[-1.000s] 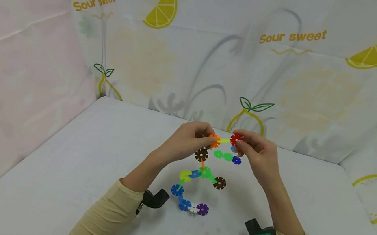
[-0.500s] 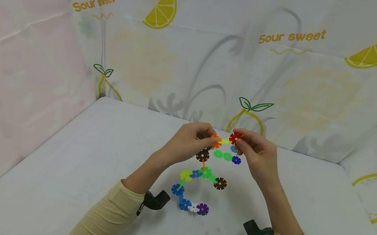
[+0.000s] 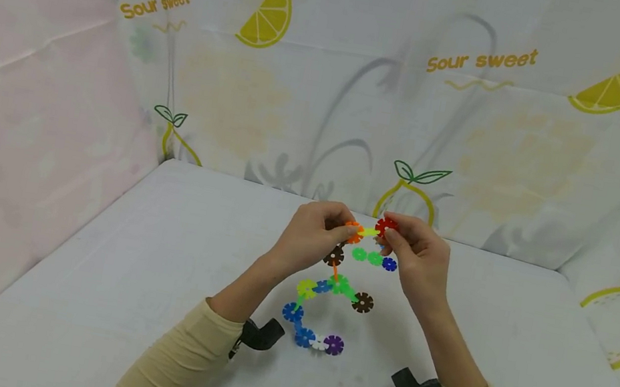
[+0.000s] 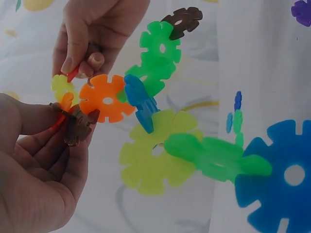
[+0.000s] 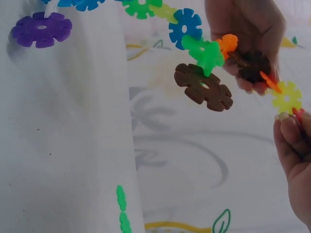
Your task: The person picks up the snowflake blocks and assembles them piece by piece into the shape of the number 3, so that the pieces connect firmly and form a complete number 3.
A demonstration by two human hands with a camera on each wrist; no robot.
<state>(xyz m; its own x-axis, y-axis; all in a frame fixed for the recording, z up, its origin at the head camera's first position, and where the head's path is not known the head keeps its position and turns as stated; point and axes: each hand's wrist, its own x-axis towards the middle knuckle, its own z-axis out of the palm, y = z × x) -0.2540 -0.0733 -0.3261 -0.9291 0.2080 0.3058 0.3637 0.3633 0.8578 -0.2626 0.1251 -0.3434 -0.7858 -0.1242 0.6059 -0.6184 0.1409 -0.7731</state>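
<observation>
My left hand [image 3: 310, 231] pinches an orange snowflake disc [image 3: 355, 232] between thumb and fingers. Slotted into it is a yellow disc [image 4: 63, 87], seen nearly edge-on in the head view. On that yellow disc's other side, my right hand [image 3: 424, 259] pinches a red disc [image 3: 384, 226], mostly covered by fingers in the wrist views. From the left hand a linked chain runs toward the body: a brown disc [image 3: 334, 255], a green one [image 3: 339, 284] with a brown branch [image 3: 363, 303], then yellow [image 3: 306, 288], blue [image 3: 293, 313] and white, with a purple disc [image 3: 333, 345] at its end.
Beyond the chain, a short row of green discs [image 3: 360, 254] and a dark blue disc [image 3: 389, 264] lie on the white table [image 3: 155, 250], partly behind the right hand. Lemon-printed cloth [image 3: 326, 88] hangs along the back and sides. Wrist cameras [image 3: 263, 335] jut inward under both forearms.
My right hand and forearm have shifted slightly left with the red disc, closer to the left hand. The left forearm has edged right; the chain has barely moved.
</observation>
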